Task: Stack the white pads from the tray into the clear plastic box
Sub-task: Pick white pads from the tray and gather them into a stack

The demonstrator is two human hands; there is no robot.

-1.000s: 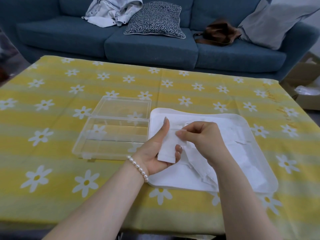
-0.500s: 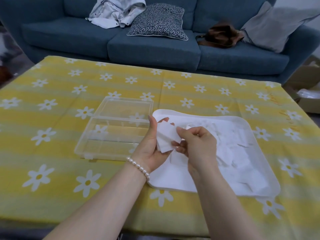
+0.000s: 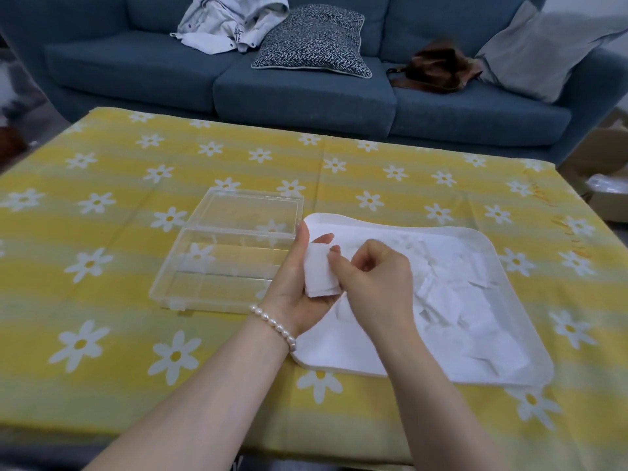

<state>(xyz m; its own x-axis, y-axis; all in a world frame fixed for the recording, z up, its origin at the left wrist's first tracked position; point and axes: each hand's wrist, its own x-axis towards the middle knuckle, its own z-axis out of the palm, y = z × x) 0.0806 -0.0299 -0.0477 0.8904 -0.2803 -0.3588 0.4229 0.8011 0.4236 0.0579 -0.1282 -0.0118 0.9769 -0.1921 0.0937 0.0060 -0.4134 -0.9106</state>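
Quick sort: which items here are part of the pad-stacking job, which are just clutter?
Job: white pads in the tray; pad stack held by left hand; right hand; open clear plastic box.

Clutter: patterned cushion, brown bag, clothing, grey pillow.

right hand (image 3: 372,280): fingers curled under; whether they grip the held pad (image 3: 318,273) cannot be told.
held pad: lower edge covered by left hand (image 3: 299,283) fingers; one sheet or several, cannot tell.
tray (image 3: 492,246): near-left part behind both forearms; pads (image 3: 452,300) overexposed, edges and count unreadable.
sofa (image 3: 306,96): back cut by top edge.
cardboard box (image 3: 608,198): cut by right edge.
bench (image 3: 102,300): near corners out of frame.
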